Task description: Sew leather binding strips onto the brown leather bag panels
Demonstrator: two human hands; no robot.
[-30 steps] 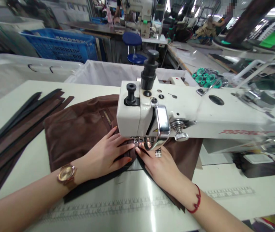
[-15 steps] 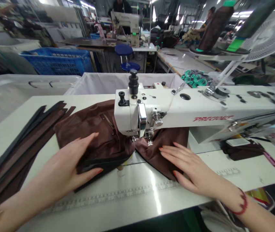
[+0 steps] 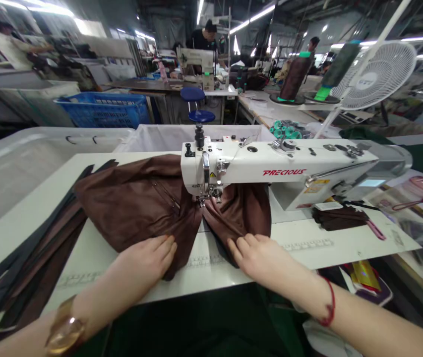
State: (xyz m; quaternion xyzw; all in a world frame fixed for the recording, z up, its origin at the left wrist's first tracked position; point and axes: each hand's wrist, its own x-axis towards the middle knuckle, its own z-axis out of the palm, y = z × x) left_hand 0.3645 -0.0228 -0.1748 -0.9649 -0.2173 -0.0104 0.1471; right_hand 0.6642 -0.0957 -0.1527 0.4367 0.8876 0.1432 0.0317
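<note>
A brown fabric piece [image 3: 133, 203] with a zipper lies under the needle of a white sewing machine [image 3: 278, 171] and spreads to both sides of it. My left hand [image 3: 142, 263], with a watch on its wrist, rests on the fabric's near left edge, fingers curled onto it. At the near right edge my right hand [image 3: 259, 255], a red cord round the wrist, has its fingers bent onto the fabric. Both hands are at the table's front edge, well back from the needle.
Dark brown and black straps [image 3: 36, 267] lie on the table at the left. A small dark fabric bundle [image 3: 339, 218] sits under the machine arm. Behind are a white cloth-lined bin [image 3: 166, 136], a blue crate [image 3: 103, 109], green spools [image 3: 289, 129], a fan [image 3: 378, 74] and other workers.
Both hands have drawn back from the needle towards the table's front edge, the fabric coming with them. The fingers went from flat to curled. The camera has pulled back and up.
</note>
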